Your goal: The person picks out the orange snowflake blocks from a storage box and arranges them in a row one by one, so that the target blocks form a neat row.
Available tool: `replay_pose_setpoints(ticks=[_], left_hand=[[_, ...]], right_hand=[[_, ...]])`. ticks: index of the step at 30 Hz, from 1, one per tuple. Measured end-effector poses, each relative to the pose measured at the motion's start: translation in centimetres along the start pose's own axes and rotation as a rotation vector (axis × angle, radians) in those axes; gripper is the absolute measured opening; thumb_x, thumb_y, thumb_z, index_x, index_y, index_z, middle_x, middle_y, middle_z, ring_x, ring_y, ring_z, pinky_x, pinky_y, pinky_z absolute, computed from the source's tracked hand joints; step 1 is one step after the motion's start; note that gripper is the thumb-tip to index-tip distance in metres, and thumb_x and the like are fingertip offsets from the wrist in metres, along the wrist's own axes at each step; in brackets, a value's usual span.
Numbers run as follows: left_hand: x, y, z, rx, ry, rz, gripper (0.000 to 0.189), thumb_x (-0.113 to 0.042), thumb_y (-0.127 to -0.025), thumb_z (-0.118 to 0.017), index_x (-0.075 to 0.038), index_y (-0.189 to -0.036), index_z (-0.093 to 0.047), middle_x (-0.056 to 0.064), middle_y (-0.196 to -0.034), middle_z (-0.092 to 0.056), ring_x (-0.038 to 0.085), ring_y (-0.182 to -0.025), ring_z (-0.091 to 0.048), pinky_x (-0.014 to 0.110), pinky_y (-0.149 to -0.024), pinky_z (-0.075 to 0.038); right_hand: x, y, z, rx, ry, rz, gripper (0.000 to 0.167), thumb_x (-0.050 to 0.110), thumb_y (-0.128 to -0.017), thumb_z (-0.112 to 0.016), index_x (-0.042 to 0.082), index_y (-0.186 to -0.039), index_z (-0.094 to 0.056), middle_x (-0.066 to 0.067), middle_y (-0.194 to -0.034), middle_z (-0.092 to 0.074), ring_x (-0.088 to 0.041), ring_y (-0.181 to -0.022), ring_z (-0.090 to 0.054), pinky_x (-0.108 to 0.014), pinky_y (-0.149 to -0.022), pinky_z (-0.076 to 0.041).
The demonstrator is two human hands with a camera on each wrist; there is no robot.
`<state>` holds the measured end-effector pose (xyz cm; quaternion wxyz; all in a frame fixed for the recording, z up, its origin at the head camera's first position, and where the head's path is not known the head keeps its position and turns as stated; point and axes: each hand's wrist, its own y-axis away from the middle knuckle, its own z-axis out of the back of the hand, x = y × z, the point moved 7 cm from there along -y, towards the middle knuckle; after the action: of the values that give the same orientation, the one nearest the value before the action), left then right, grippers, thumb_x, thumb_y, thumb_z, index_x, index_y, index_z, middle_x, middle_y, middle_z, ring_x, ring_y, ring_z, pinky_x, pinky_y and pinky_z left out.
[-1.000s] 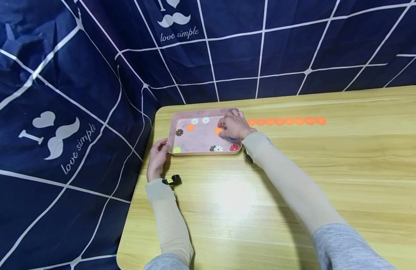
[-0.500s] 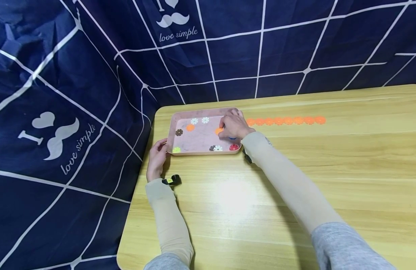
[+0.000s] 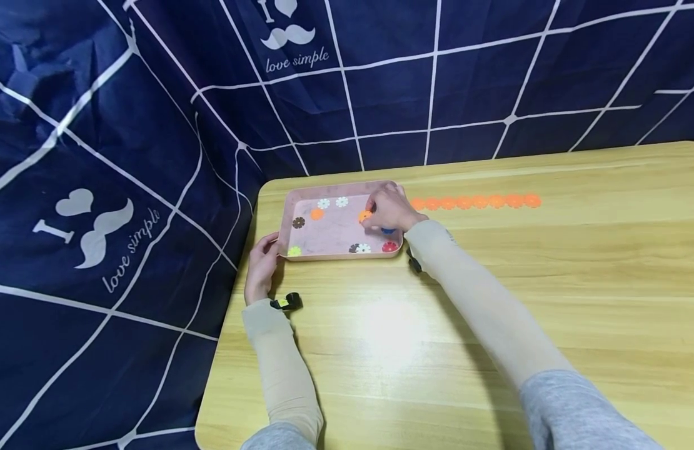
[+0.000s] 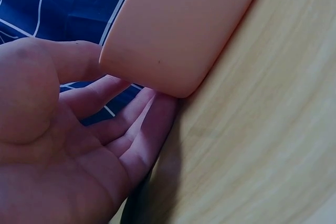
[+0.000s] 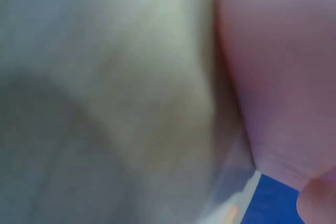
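Observation:
My left hand [image 3: 261, 265] holds the left front corner of a shallow pink tray [image 3: 319, 255]. In the left wrist view the thumb reaches the tray's rim, and the other fingers of the left hand [image 4: 79, 161] lie against its outer side. Over the tray's right half, my right hand [image 3: 392, 207] pinches an orange flower-shaped disc [image 3: 364, 216] between thumb and fingers. A blue disc [image 3: 388, 230] shows partly below that hand. Skin and a blurred surface fill most of the right wrist view, with a blue disc [image 5: 270, 203] at the bottom.
Inside the tray lie another orange disc [image 3: 316, 214], a brown disc [image 3: 299, 222], white discs [image 3: 341, 202], a yellow-green disc [image 3: 294, 251] and a red disc [image 3: 389, 247]. Right of the tray, a row of orange discs [image 3: 480, 201] runs along the wooden table [image 3: 549, 281]. Blue curtains hang behind.
The orange disc in my right hand has shifted slightly and turned a little between the fingers. My left hand stays at the tray's corner.

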<state>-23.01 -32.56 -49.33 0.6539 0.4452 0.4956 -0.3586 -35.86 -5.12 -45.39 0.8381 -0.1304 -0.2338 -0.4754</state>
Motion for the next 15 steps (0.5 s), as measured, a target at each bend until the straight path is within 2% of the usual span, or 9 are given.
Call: replay_pose_setpoints(ticks=[5,7,10,13,15], left_hand=[[0.1,0.0,0.0,0.005,0.007,0.003,0.038,-0.007,-0.099,-0.046,0.0,-0.135,-0.05,0.016,-0.122,-0.053,0.016,-0.095,-0.052,0.02,-0.074,-0.049],[0.0,0.0,0.0,0.005,0.003,0.001,0.038,-0.007,-0.099,-0.046,-0.001,-0.135,-0.051,0.015,-0.121,-0.053,0.016,-0.094,-0.052,0.02,-0.074,-0.049],[0.0,0.0,0.0,0.002,-0.006,0.001,0.038,-0.007,-0.098,-0.046,-0.001,-0.135,-0.051,0.013,-0.119,-0.054,0.014,-0.09,-0.053,0.02,-0.073,-0.049],[0.1,0.0,0.0,-0.003,-0.007,-0.003,0.038,-0.007,-0.098,-0.046,-0.001,-0.135,-0.051,0.012,-0.116,-0.054,0.012,-0.086,-0.054,0.019,-0.071,-0.049],[0.1,0.0,0.0,-0.002,-0.003,-0.006,0.038,-0.007,-0.098,-0.046,0.0,-0.135,-0.051,0.012,-0.117,-0.054,0.011,-0.086,-0.054,0.019,-0.071,-0.049]], right_hand=[[0.1,0.0,1.1,-0.035,-0.218,-0.002,0.035,0.026,-0.071,-0.08,0.007,-0.098,-0.067,-0.008,-0.099,-0.069,-0.024,-0.103,-0.058,-0.039,-0.102,-0.035],[-0.1,0.1,1.5,-0.04,-0.328,-0.04,0.037,0.021,-0.073,-0.078,0.005,-0.104,-0.065,-0.01,-0.102,-0.067,-0.022,-0.096,-0.061,-0.034,-0.098,-0.042],[-0.8,0.4,2.0,-0.073,-0.537,-0.107,0.038,0.013,-0.078,-0.074,0.002,-0.112,-0.061,-0.009,-0.099,-0.066,-0.016,-0.09,-0.061,-0.026,-0.084,-0.052],[-1.5,1.0,2.7,-0.129,-0.75,-0.151,0.039,0.007,-0.081,-0.071,0.001,-0.117,-0.057,-0.005,-0.092,-0.068,-0.017,-0.082,-0.065,-0.026,-0.078,-0.055],[-2.0,1.2,2.9,-0.153,-0.828,-0.165,0.04,0.005,-0.082,-0.07,0.002,-0.119,-0.056,-0.001,-0.087,-0.069,-0.02,-0.079,-0.067,-0.03,-0.078,-0.056]])
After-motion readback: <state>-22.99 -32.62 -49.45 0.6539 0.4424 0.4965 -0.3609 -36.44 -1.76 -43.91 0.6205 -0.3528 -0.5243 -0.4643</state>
